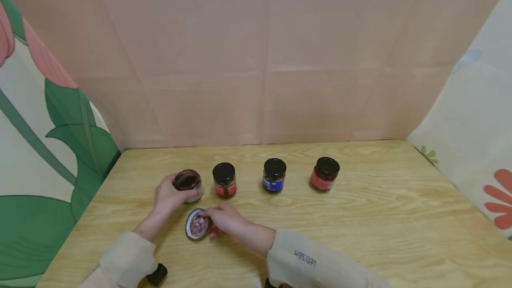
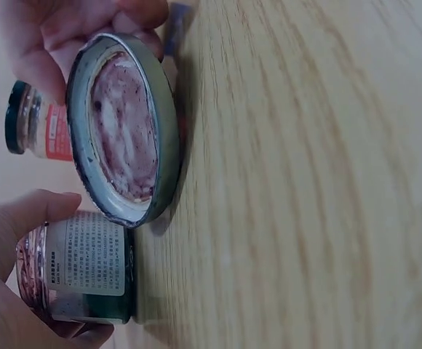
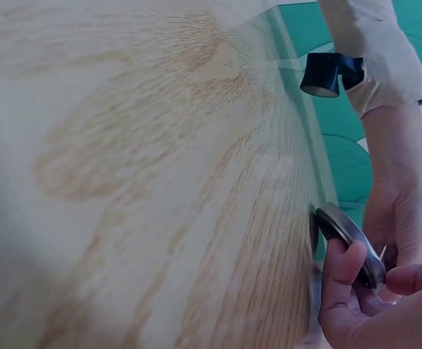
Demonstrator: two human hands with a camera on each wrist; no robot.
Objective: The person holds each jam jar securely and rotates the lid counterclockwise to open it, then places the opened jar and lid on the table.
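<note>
My left hand (image 1: 170,195) grips an uncapped glass jar (image 1: 194,195) at the left end of a row, with dark residue round its mouth. In the left wrist view the jar (image 2: 87,269) stands on the table, a printed white label facing the camera. Close in front of it, my right hand (image 1: 226,220) pinches a round metal lid (image 1: 197,224) by its edge. The lid (image 2: 124,123) is tilted, its inner side smeared reddish purple and white. From the right wrist view, thumb and fingers hold the dark rim of the lid (image 3: 351,243) close above the table.
Three capped jars continue the row to the right: one with a red label (image 1: 225,180), one with a blue label (image 1: 274,175), another with a red label (image 1: 325,174). The wood-grain table (image 1: 360,217) meets a pinkish backdrop (image 1: 260,57) behind. Flowered panels flank both sides.
</note>
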